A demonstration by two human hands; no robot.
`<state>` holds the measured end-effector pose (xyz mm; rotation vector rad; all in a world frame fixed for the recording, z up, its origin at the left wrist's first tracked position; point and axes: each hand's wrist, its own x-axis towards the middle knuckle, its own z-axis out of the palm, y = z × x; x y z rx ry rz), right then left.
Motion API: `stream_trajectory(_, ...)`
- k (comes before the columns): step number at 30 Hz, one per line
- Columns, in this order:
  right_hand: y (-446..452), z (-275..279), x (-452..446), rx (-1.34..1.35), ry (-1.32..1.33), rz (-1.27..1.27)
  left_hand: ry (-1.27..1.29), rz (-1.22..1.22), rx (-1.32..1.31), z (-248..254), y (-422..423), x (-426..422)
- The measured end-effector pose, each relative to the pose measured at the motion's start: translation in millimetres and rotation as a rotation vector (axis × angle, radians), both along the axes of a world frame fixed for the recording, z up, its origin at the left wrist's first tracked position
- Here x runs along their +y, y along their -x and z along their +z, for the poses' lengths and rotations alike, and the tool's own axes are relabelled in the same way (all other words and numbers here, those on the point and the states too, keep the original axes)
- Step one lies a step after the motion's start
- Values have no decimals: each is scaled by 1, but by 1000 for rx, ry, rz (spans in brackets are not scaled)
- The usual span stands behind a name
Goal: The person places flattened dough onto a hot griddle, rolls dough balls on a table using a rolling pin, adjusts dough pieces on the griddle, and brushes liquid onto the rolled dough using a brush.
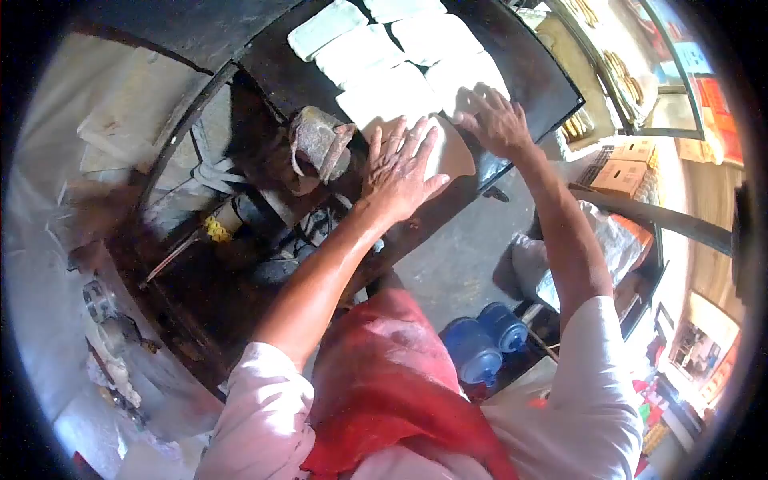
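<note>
Several flat white slabs that look like dough [392, 92] lie in two rows on a dark flat metal surface [528, 52]. My left hand [398, 170] rests with spread fingers over the slab nearest me, which is partly in shadow. Beside it, my right hand [498, 126] is held palm down, fingers apart, over the near end of the right-hand row. Its fingertips reach onto a white slab [468, 80]. Whether the palms press down is hidden. Neither hand grips anything.
A crusted metal can [322, 144] stands left of my left hand. Trays with long golden-brown pieces [624, 76] are at the right, near cardboard boxes [622, 170]. Blue water jugs [474, 348] stand on the floor beside my red apron [392, 360].
</note>
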<state>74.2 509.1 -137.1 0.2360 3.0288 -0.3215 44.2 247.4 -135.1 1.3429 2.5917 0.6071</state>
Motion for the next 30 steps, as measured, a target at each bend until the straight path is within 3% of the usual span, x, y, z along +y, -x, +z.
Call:
stream_trajectory(2, -22, 5, -4, 11, -50, -4, 234, -89, -93, -10, 6, 16)
stream_trajectory(8, -15, 16, -5, -69, -82, -53, 171, -64, -182, 3, 29, 15)
stream_trajectory(11, 25, 6, 3, 152, -96, -5, -43, 232, -24, -21, 82, 9)
stream_trajectory(13, 55, 9, -4, 138, -26, 20, 88, 350, 71, -26, 114, 7)
stream_trajectory(14, 70, 4, -4, 167, -68, 43, 155, 381, -20, -28, 128, 4)
stream_trajectory(15, 83, -1, -3, 193, -108, 66, 287, 382, -96, -25, 142, 0)
stream_trajectory(17, 103, -13, 4, 104, -149, 74, 398, 299, -2, -23, 156, -12)
stream_trajectory(20, 113, -30, 9, 61, -191, 66, 388, 309, -83, -22, 165, -21)
stream_trajectory(25, 64, -32, 20, 292, -50, 95, 393, 303, -48, -17, 140, -13)
stream_trajectory(30, 12, -10, 13, 92, -112, 126, 389, 269, 140, -30, 129, -5)
